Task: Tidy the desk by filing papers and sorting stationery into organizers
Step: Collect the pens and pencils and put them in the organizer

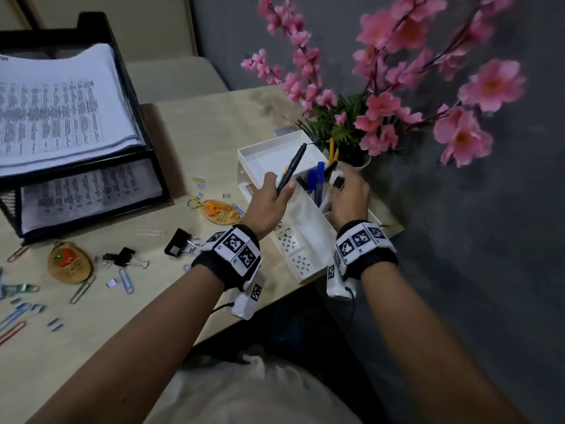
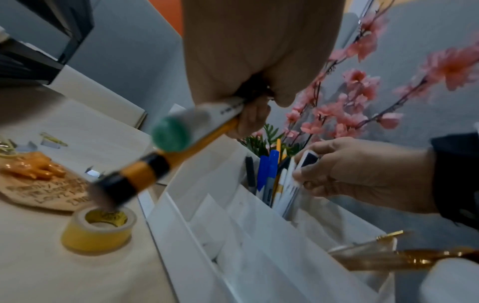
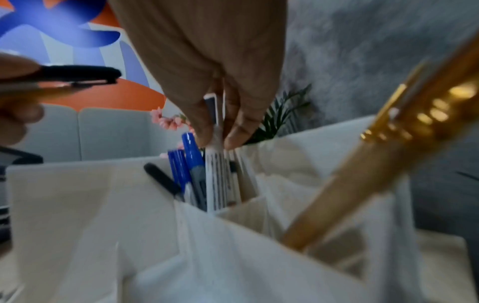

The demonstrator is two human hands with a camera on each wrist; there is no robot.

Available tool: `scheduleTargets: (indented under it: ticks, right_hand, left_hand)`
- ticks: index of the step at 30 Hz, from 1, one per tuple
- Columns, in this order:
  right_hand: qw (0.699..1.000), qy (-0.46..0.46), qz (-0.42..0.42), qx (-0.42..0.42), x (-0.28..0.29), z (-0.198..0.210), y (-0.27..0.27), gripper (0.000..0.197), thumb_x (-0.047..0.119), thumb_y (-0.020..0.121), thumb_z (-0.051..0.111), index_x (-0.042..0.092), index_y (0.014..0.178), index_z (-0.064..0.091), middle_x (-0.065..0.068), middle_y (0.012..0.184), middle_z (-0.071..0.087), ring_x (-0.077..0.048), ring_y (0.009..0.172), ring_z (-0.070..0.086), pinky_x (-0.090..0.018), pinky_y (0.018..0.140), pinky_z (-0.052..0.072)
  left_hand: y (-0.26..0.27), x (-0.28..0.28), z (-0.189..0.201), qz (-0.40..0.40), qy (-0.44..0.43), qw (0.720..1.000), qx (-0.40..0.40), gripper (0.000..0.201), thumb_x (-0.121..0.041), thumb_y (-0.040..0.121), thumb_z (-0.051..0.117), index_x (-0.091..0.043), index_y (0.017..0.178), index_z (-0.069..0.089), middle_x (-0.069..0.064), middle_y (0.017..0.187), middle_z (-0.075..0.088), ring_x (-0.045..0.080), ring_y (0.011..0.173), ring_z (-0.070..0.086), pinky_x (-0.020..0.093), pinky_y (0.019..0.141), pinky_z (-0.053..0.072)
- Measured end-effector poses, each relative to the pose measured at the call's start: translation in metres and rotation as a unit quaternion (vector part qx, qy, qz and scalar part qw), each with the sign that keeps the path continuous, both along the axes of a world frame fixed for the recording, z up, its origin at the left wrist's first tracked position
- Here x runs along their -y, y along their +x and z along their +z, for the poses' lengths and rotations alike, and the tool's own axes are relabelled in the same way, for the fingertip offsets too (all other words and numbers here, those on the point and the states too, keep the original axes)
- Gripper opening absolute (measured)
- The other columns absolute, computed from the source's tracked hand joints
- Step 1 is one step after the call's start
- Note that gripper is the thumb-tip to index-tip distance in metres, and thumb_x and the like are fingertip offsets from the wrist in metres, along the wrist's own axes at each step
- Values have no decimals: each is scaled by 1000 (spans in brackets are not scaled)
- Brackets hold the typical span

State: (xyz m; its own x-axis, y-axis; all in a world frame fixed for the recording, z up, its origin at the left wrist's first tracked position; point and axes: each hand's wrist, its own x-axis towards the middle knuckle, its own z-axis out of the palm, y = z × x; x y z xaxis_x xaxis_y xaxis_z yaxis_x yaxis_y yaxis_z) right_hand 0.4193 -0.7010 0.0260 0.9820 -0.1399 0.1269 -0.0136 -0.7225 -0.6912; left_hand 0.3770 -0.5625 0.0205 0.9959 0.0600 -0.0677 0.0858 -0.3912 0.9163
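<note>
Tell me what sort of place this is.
Most likely an office desk. A black mesh paper tray holds stacks of printed sheets, a white desk organizer stands full of pens, and paper clips and binder clips lie scattered on the desk.

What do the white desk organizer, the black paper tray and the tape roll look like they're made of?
White desk organizer: apparently matte plastic, with thin smooth walls and punched leaf-shaped holes on its front.
Black paper tray: looks like metal mesh on a dark frame, with fine grid texture on its side.
Tape roll: yellowish glossy film on a pale core, probably cardboard.
</note>
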Motion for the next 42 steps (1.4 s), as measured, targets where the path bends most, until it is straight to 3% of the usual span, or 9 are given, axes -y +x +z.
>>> scheduleTargets:
  ticks: [5,8,12,19,22,26,30,35,42]
  right_hand:
    - [999,4,18,-30,9,12,3,40,17,91,52,16,131,52,-15,124,45,-25,116,44,-35,108,35]
    - [982,177,32,-54,5,28,8,34,23,92,53,5,120,59,-10,97,61,-16,85,57,-31,81,51]
    - [964,261,-6,-52,13,38,10,8,4,89,54,9,93,59,1,67,55,-3,52,49,-11,47,41]
    - [984,132,-77,95,40,50,17,14,3,85,59,15,94,58,-5,96,60,-19,85,57,-31,77,50]
    - [999,15,-17,46,31,38,12,14,3,87,57,4,100,61,-7,98,61,-13,87,51,-23,75,45]
    - [995,-83,42,-29,29,18,10,18,4,90,51,-2,92,68,-17,91,65,-27,86,52,-29,75,43]
    - [996,87,22,15,28,27,12,30,21,91,55,5,65,59,-1,65,50,-14,68,47,-26,66,37]
    - [975,203,83,-18,19,44,9,14,8,89,57,5,83,70,5,65,60,10,53,53,-3,54,41]
    - [975,207,-36,71,40,60,26,21,14,92,53,23,73,57,8,69,54,-14,74,55,-35,79,51]
  left_hand:
    - [5,16,-11,-22,56,998,21,29,-30,99,41,-1,105,41,1,78,45,27,77,48,34,61,31]
    - [6,29,-10,-64,63,995,42,37,-27,99,41,1,124,41,13,97,56,34,94,57,30,65,28]
    - [7,41,2,-69,20,997,33,38,-31,101,34,-4,127,39,3,94,50,28,90,54,23,64,24]
    - [31,36,0,27,29,998,44,28,-24,102,30,-17,77,38,-5,74,36,17,77,39,21,63,27]
    - [41,41,8,30,63,997,40,31,-24,101,32,-7,87,54,3,90,33,19,97,31,24,80,23]
    - [47,43,16,-12,43,997,66,31,-21,99,41,1,95,62,-3,73,37,18,87,41,23,66,22]
    - [47,43,12,-47,49,995,75,27,-16,96,47,3,93,66,6,82,51,18,80,47,24,62,24]
    - [51,48,9,-92,65,992,61,29,-19,95,50,4,95,67,5,79,48,19,79,45,23,63,23]
    - [68,52,17,-51,66,993,89,39,-30,102,32,-2,92,58,-2,82,30,15,91,30,20,73,22]
